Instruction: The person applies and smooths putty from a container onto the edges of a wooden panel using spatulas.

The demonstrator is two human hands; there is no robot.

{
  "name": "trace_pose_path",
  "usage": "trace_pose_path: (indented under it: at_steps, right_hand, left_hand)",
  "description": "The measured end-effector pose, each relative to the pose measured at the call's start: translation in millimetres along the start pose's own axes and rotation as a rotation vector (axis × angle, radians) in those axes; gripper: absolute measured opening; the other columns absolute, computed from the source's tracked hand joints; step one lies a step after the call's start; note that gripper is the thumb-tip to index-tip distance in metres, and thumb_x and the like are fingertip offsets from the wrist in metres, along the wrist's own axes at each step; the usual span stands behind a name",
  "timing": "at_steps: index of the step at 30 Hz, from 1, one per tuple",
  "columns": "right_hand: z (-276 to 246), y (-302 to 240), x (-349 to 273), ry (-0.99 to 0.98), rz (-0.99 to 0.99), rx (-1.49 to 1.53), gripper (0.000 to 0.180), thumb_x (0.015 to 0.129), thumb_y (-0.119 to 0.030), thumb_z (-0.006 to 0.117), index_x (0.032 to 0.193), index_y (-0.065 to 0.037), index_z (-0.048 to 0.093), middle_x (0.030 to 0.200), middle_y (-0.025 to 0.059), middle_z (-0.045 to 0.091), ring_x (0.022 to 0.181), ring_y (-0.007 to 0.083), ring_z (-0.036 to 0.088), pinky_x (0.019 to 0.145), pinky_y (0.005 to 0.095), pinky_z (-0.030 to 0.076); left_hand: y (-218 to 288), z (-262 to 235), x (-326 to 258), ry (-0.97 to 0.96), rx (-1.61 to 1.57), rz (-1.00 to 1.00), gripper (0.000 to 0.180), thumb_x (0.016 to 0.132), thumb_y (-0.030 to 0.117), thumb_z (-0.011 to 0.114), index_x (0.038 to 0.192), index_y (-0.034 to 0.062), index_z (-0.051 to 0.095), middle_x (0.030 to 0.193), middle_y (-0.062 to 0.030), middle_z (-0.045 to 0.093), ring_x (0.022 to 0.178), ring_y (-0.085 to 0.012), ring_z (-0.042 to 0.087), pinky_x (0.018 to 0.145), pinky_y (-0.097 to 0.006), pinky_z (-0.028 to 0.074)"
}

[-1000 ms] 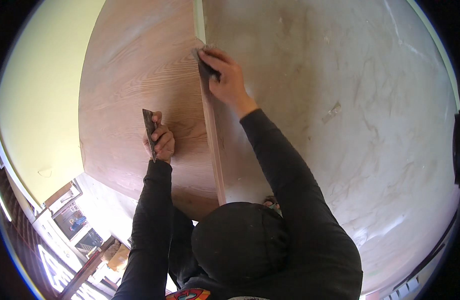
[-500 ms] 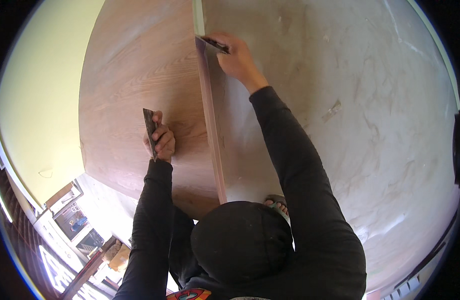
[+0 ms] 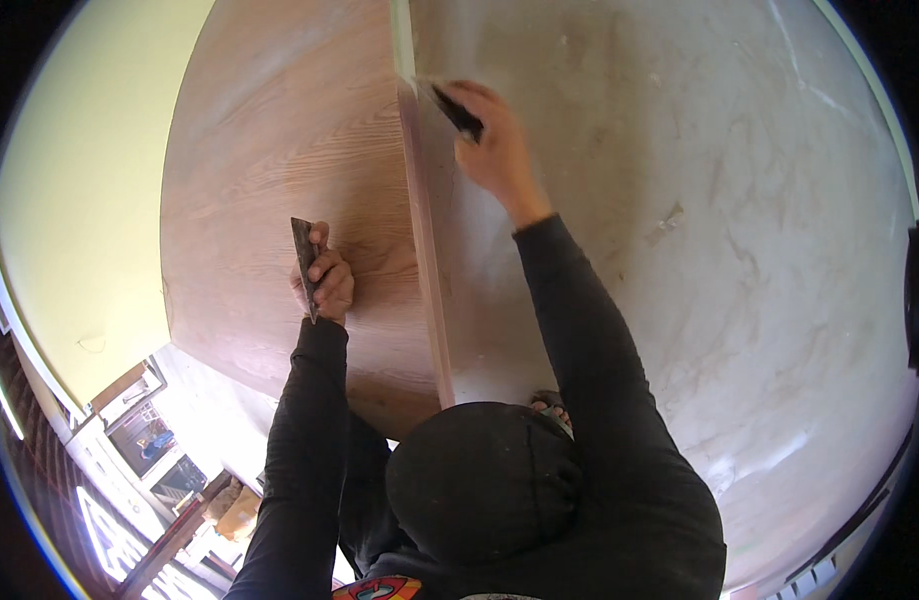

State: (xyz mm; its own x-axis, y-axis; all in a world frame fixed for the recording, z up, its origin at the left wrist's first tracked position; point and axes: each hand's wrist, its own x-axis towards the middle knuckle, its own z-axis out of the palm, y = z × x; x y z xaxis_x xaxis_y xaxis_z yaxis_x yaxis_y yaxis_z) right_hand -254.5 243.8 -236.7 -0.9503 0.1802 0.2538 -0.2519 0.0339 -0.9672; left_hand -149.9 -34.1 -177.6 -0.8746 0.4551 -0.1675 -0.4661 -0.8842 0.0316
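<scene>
My right hand (image 3: 504, 155) is closed round the black handle of a putty knife (image 3: 457, 112), slightly blurred. The knife's tip is at the long edge (image 3: 420, 200) of a wood-grained board (image 3: 269, 180); whether it touches cannot be made out. Pale filler-like material (image 3: 404, 45) covers the far stretch of that edge, while the nearer stretch looks reddish-brown. Over the board's face, my left hand (image 3: 333, 283) grips a flat metal scraper blade (image 3: 303, 255), holding it upright along the fingers. The palm side of my left hand is partly hidden behind the blade.
Smudged grey floor (image 3: 719, 300) spreads to the right of the board, with a small piece of clear tape-like scrap (image 3: 665, 224) on it. A pale yellow panel (image 3: 89, 200) stands at the left. A foot in a sandal (image 3: 552, 408) shows below the board's edge.
My right hand has moved slightly nearer and to the right, and the putty knife has turned to a steeper slant. My left hand with the scraper blade has barely shifted.
</scene>
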Motion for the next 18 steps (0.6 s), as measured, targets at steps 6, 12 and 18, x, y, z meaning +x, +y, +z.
trace_pose_path:
  at_steps: [6, 12, 18]
  right_hand:
    - [26, 26, 37, 0.099, -0.100, -0.139, 0.048, 0.069, 0.008, 0.054, 0.113, -0.004, 0.067, 0.117, 0.0152, 0.065, 0.109, 0.0312, 0.062, 0.095, 0.0337, 0.049]
    - [25, -7, -13, -0.057, -0.061, 0.174, 0.048, 0.068, 0.007, 0.053, 0.111, -0.005, 0.068, 0.117, 0.0166, 0.065, 0.110, 0.0336, 0.061, 0.095, 0.0352, 0.049]
    - [6, 30, 57, -0.008, 0.035, 0.040, 0.050, 0.075, 0.009, 0.049, 0.119, -0.007, 0.065, 0.119, 0.0140, 0.066, 0.112, 0.0269, 0.063, 0.093, 0.0300, 0.048]
  left_hand:
    - [-1, -7, 7, -0.013, 0.007, -0.052, 0.034, 0.088, 0.005, 0.060, 0.114, 0.0044, 0.039, 0.081, -0.0236, 0.064, 0.056, -0.0290, 0.065, 0.038, -0.029, 0.052]
    - [14, -7, -6, 0.059, 0.002, 0.072, 0.032, 0.089, 0.006, 0.058, 0.114, 0.0031, 0.038, 0.081, -0.0244, 0.065, 0.054, -0.0307, 0.065, 0.037, -0.030, 0.053]
    - [-1, -2, 6, 0.000, 0.000, -0.046, 0.031, 0.090, 0.007, 0.057, 0.114, 0.0040, 0.038, 0.082, -0.0252, 0.065, 0.053, -0.0302, 0.065, 0.039, -0.030, 0.054]
